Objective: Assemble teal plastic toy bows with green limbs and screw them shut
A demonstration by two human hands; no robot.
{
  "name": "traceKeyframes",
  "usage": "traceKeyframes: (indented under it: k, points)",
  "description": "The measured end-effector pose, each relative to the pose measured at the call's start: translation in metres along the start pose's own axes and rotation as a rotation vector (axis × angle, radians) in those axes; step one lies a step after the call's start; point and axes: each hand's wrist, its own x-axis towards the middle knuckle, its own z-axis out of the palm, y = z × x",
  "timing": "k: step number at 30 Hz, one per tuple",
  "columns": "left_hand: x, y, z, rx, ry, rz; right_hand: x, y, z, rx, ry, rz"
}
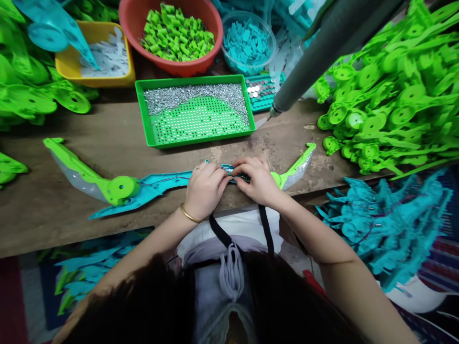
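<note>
A toy bow (165, 181), made of a blue plastic shell with green limbs, lies lengthwise along the near edge of the bench. A thin dark wire runs inside its open left half. My left hand (207, 188) is closed on the middle of the blue shell, fingertips pressed together. My right hand (257, 179) pinches the middle from the other side, thumb and fingers close to the left fingertips. A small dark part shows under the right fingers, too covered to make out. The green left limb (122, 187) and green right limb (296, 167) reach out beyond my hands.
A green tray (141, 114) of small screws stands ahead. Behind it are a red bowl (172, 62), a yellow tub (96, 82) and a clear tub (247, 67). A dark screwdriver-like tool (304, 71) hangs at right. Green parts (390, 95) and blue shells (387, 229) pile up rightward.
</note>
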Motion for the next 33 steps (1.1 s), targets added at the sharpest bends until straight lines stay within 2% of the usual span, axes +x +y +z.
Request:
traceKeyframes:
  k: [4,9,13,15,19,23,30,33]
  points:
    - [-0.001,0.001,0.000,0.062,0.022,0.043,-0.001,-0.004,0.001,-0.109,0.009,-0.050]
    - [-0.003,0.003,-0.001,0.018,-0.020,0.019,0.000,-0.015,0.003,-0.475,0.018,-0.185]
    - [-0.006,0.001,-0.005,-0.066,-0.027,0.063,0.002,-0.013,0.002,-0.538,0.023,-0.251]
    - [-0.008,-0.002,-0.006,-0.095,0.003,0.081,0.002,-0.011,0.002,-0.522,0.054,-0.226]
    - [-0.010,-0.005,-0.005,-0.133,0.067,0.076,-0.001,-0.012,0.009,-0.520,0.117,-0.073]
    - [-0.009,-0.003,-0.004,-0.151,0.074,0.048,-0.003,-0.019,0.015,-0.541,0.134,0.042]
    - [0.000,0.007,-0.002,-0.099,0.048,-0.091,-0.002,-0.016,0.007,-0.344,0.019,0.119]
    - [0.003,0.007,-0.002,-0.118,0.012,-0.127,-0.002,-0.014,0.005,-0.244,0.005,0.109]
